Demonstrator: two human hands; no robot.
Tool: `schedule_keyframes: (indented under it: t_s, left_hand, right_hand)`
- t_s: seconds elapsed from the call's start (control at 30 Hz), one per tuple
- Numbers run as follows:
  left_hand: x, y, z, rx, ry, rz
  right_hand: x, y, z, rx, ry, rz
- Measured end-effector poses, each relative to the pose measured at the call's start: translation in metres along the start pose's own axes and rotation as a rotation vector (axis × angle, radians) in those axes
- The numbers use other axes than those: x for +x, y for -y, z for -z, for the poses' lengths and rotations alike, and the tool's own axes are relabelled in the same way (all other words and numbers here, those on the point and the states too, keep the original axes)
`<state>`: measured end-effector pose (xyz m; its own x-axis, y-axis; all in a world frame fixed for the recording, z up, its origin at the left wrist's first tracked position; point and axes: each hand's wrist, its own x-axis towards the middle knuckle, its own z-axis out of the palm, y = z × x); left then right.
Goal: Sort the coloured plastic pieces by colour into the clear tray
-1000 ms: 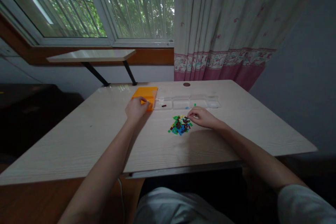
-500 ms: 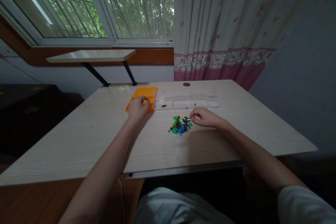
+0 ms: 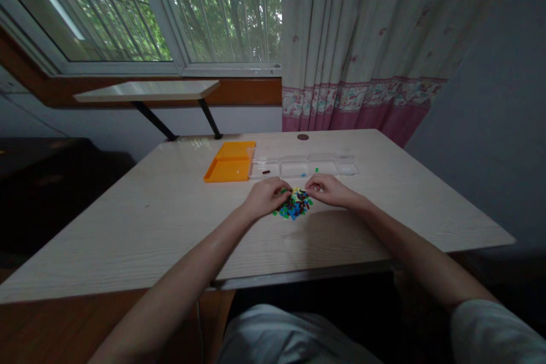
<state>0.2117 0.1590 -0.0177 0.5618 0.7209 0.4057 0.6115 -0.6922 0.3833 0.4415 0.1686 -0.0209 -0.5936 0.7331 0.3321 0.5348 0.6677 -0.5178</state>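
A pile of small coloured bricks [image 3: 293, 208] in green, blue, brown, yellow and white lies on the table between my hands. My left hand [image 3: 265, 198] reaches the pile's left edge, fingers curled together at the bricks; whatever they pinch is too small to make out. At the upper right edge, my right hand [image 3: 330, 190] has thumb and fingertips pinched, and their contents cannot be made out either. Behind my left hand lies an orange tray [image 3: 222, 170] with a small pale piece [image 3: 238, 171] in its front part.
A clear compartment tray [image 3: 294, 169] adjoins the orange one, with a brown brick [image 3: 266, 172], a green brick [image 3: 317, 170] and a blue piece [image 3: 303, 175] in or by its compartments. A raised shelf [image 3: 149, 90] stands at the table's back left.
My left hand has moved right and nearer, from over the orange tray to the brick pile. A small pale piece now shows in that tray. My right hand has barely shifted.
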Motion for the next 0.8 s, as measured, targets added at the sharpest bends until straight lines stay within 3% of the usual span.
schedule_keyframes:
  t_s: [0.33, 0.8]
  left_hand:
    - [0.002, -0.002, -0.006, -0.050, -0.080, -0.030]
    - [0.002, -0.007, -0.002, -0.049, -0.097, -0.036]
  right_hand:
    - [0.005, 0.001, -0.014, -0.029, -0.123, 0.148]
    - [0.005, 0.004, -0.014, -0.052, -0.106, 0.119]
